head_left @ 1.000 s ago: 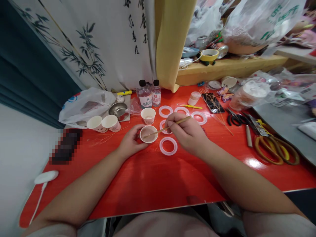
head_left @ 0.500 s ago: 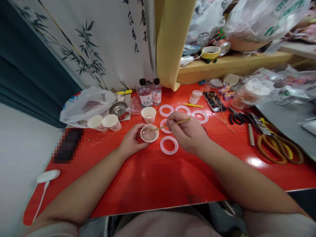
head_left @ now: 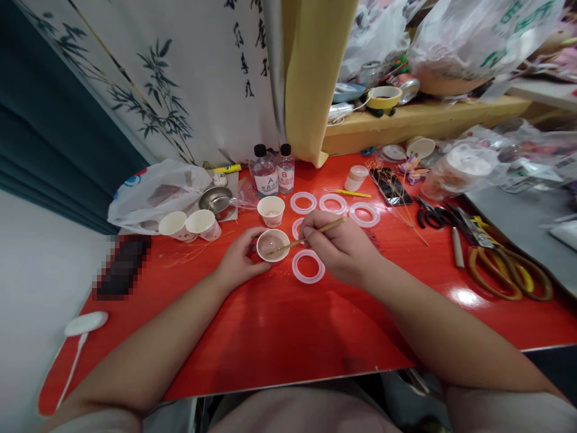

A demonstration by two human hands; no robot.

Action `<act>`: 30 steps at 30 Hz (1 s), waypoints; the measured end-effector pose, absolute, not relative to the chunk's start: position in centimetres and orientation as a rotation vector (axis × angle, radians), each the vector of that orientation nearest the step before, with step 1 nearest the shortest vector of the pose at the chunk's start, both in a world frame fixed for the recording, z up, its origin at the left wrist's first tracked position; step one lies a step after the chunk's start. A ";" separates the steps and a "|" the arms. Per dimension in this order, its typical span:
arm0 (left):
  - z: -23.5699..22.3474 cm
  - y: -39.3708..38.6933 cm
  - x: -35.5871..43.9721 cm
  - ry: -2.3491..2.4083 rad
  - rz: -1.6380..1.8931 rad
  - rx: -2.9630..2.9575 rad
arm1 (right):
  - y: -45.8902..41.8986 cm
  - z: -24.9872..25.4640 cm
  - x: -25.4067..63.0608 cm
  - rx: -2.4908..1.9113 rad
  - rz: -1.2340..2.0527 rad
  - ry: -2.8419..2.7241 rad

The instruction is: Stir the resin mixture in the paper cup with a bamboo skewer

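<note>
On a glossy red table (head_left: 270, 337), the left hand (head_left: 241, 255) curls around a paper cup (head_left: 272, 245); the right hand (head_left: 342, 252) pinches a wooden stick (head_left: 315, 236), below a bamboo-print curtain (head_left: 153, 90).

Matt paper cup (head_left: 271, 257), thin wooden stick (head_left: 291, 243), glossy red tabletop (head_left: 270, 337).

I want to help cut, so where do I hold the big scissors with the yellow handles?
Hold the big scissors by their two yellow loop handles, reaching in from your side of the red table. The loops lie flat and look like they point toward you, while the metal end points away, so your fingers should stay clear of it.
</note>
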State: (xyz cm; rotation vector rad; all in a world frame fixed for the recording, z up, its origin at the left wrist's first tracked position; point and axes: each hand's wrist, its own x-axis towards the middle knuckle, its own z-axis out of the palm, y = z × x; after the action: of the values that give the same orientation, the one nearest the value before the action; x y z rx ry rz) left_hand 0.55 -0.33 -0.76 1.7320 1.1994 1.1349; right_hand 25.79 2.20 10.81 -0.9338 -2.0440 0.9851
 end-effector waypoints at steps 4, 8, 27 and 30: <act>-0.6 -0.4 0.6 1.194 1.142 1.738 | 2.5 10.5 25.7 -0.935 0.989 -1.949; -0.7 -0.4 0.6 1.209 1.126 1.746 | 2.4 10.7 25.8 -0.942 0.959 -2.010; -0.9 -0.4 0.4 1.183 1.181 1.800 | 2.0 10.8 25.9 -0.932 0.934 -1.991; -0.8 -0.4 0.4 1.187 1.178 1.804 | 2.1 10.8 25.9 -0.929 0.951 -1.997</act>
State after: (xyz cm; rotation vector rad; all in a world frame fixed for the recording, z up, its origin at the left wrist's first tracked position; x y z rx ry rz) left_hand 0.42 -0.38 -0.81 1.8038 1.1867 1.1775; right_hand 25.95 2.06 10.84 -0.9290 -1.9974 0.9512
